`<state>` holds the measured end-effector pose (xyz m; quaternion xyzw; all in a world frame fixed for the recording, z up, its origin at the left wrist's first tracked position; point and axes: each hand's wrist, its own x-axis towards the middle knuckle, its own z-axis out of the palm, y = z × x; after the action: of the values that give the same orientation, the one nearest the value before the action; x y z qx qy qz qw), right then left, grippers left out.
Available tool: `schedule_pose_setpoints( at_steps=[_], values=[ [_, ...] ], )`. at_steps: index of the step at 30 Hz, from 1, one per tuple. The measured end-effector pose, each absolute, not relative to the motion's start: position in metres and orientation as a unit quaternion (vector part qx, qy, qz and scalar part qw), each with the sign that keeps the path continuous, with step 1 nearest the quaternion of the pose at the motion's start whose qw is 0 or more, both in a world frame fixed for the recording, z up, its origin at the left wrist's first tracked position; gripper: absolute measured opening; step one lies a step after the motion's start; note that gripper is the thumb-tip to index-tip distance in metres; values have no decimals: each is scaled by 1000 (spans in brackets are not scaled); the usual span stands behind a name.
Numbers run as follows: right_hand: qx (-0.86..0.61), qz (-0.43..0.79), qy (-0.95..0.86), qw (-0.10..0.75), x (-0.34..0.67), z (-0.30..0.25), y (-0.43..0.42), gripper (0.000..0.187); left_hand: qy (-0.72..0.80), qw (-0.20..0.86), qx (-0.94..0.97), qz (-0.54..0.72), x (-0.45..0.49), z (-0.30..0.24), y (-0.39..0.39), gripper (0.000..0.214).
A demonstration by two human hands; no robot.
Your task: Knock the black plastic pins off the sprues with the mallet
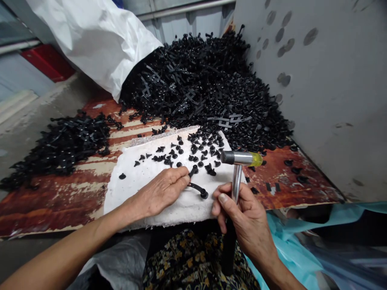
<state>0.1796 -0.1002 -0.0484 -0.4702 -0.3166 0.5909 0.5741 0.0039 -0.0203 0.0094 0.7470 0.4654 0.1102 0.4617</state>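
Left hand: we pinch the strap on the pad, its long axis running right.
Right hand: we grip the hammer, head just above the strap's far end.

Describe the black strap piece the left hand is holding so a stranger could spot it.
On the white foam pad, beside the left hand, lies a curved black strap ending in a round knob. Unlike the loose black studs above, it is long and pinched by fingertips.

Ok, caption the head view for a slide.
Left hand pins a black strap on a white pad; right hand holds a small hammer.
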Motion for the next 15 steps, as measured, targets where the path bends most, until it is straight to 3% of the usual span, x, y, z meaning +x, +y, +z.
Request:
schedule_pose_setpoints(
  at_steps=[15],
  values=[
    [-482, 593, -309, 566, 180, -46, -99, 31, 473, 422, 767, 95, 5, 14, -20, 34]
  ],
)
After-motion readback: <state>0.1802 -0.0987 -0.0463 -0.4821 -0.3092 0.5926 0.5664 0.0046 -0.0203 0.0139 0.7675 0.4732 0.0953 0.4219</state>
